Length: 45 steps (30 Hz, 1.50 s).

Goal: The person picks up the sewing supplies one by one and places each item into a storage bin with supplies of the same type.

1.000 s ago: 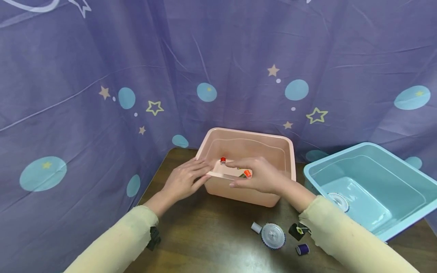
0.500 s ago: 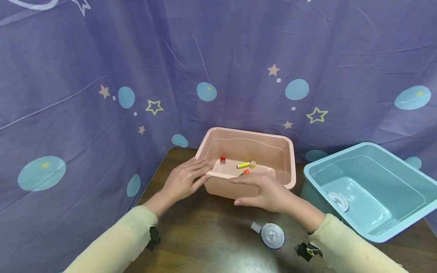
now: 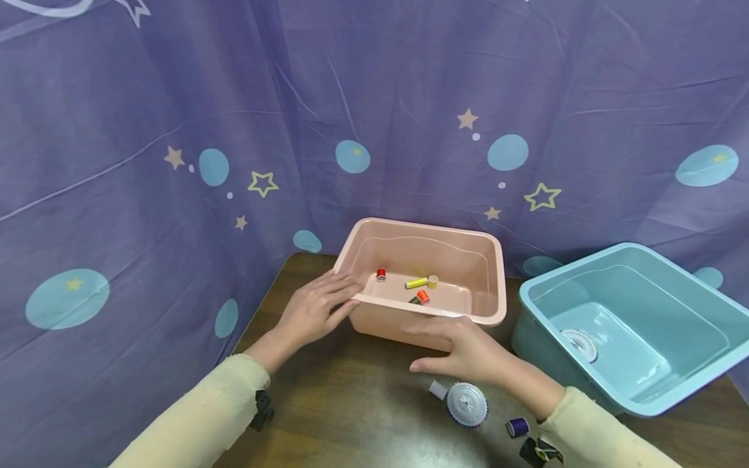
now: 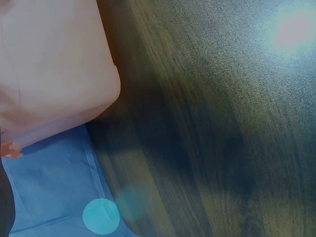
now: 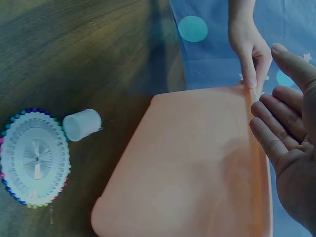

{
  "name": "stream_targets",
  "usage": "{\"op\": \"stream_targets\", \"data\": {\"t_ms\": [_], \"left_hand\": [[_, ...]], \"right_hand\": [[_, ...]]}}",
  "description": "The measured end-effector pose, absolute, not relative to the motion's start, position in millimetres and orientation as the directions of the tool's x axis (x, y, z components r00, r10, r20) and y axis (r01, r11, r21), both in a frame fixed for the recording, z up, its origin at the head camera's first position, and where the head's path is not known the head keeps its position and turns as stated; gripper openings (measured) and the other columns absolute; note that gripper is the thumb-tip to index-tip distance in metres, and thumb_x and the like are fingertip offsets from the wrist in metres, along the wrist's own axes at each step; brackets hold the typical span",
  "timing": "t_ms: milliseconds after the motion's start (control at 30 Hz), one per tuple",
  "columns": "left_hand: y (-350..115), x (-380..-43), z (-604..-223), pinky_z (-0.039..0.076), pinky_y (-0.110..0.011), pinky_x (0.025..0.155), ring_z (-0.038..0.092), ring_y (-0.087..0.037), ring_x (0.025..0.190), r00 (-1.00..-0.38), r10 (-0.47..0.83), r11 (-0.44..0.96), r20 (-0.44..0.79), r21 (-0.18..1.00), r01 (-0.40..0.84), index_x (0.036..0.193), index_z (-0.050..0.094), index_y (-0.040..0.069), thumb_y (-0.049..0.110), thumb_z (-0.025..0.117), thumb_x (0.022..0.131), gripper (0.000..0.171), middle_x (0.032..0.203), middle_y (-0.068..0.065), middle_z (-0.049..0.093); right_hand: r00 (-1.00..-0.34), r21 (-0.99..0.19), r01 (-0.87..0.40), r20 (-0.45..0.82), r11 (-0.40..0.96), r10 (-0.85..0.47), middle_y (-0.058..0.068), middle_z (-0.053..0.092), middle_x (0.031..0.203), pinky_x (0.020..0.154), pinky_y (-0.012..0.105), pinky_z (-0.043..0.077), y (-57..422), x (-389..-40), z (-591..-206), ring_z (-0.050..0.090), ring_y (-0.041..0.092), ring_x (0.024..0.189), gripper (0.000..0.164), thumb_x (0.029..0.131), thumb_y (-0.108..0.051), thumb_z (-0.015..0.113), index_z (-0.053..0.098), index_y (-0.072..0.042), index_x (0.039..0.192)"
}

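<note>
Gripping pink bin (image 3: 433,252) with left fingers (image 3: 344,294)

The worktop (image 3: 351,403) is dark brown with a wood grain, and it catches a pale shine well in front of the pink tub (image 3: 377,320) standing on it. Right of that tub sits a teal tub (image 3: 626,354). Out in front of the pink one lies a white spool (image 3: 437,390), then, slightly farther from it, a flat pin disc (image 3: 467,404) edged with coloured heads; farther still, rightward, a purple spool (image 3: 517,427).
</note>
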State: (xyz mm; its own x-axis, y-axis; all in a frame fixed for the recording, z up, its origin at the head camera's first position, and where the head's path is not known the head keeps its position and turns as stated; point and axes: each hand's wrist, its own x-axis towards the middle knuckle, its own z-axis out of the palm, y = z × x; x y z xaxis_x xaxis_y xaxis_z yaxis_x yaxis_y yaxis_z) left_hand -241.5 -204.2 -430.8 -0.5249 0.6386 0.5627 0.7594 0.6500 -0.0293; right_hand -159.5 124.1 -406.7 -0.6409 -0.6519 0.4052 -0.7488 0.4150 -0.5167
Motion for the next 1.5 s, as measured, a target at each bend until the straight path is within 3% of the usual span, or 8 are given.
{"op": "stream_targets", "data": {"t_ms": [367, 733, 1167, 1500], "left_hand": [[-204, -244, -434, 0.050, -0.049, 0.118, 0.068, -0.030, 0.131, -0.504, 0.638, 0.645, 0.582, -0.048, 0.762, 0.132, 0.078, 0.011, 0.031, 0.079, 0.096, 0.041, 0.135, -0.009, 0.074], [-205, -245, -437, 0.051, -0.050, 0.116, 0.069, -0.030, 0.130, -0.470, 0.642, 0.631, 0.606, -0.069, 0.773, 0.131, 0.078, 0.011, 0.031, 0.078, 0.095, 0.041, 0.134, -0.009, 0.074], [-207, -245, -437, 0.051, -0.050, 0.116, 0.067, -0.030, 0.132, -0.455, 0.659, 0.627, 0.599, -0.103, 0.772, 0.134, 0.077, 0.012, 0.032, 0.079, 0.095, 0.045, 0.136, -0.010, 0.073], [-206, -246, -436, 0.051, -0.051, 0.116, 0.067, -0.029, 0.132, -0.455, 0.663, 0.625, 0.594, -0.105, 0.774, 0.140, 0.073, 0.013, 0.035, 0.074, 0.099, 0.047, 0.138, -0.009, 0.072]], "right_hand": [[-0.687, -0.524, -0.705, 0.335, 0.478, -0.645, -0.003, 0.075, 0.133, 0.104, 0.045, 0.060, 135, -153, -425, 0.070, 0.018, 0.125, 0.054, 0.089, -0.037, 0.089, 0.075, -0.019, 0.138], [-0.707, -0.532, -0.687, 0.333, 0.494, -0.624, 0.000, 0.076, 0.130, 0.103, 0.048, 0.061, 148, -149, -443, 0.072, 0.023, 0.123, 0.051, 0.088, -0.033, 0.090, 0.077, -0.013, 0.133], [-0.759, -0.562, -0.618, 0.243, 0.550, -0.604, -0.002, 0.077, 0.127, 0.100, 0.044, 0.062, 157, -145, -459, 0.073, 0.018, 0.119, 0.049, 0.090, -0.040, 0.088, 0.078, -0.016, 0.132], [-0.773, -0.584, -0.593, 0.220, 0.555, -0.595, -0.001, 0.077, 0.127, 0.098, 0.043, 0.063, 161, -142, -466, 0.073, 0.019, 0.119, 0.045, 0.092, -0.037, 0.087, 0.078, -0.015, 0.130]]}}
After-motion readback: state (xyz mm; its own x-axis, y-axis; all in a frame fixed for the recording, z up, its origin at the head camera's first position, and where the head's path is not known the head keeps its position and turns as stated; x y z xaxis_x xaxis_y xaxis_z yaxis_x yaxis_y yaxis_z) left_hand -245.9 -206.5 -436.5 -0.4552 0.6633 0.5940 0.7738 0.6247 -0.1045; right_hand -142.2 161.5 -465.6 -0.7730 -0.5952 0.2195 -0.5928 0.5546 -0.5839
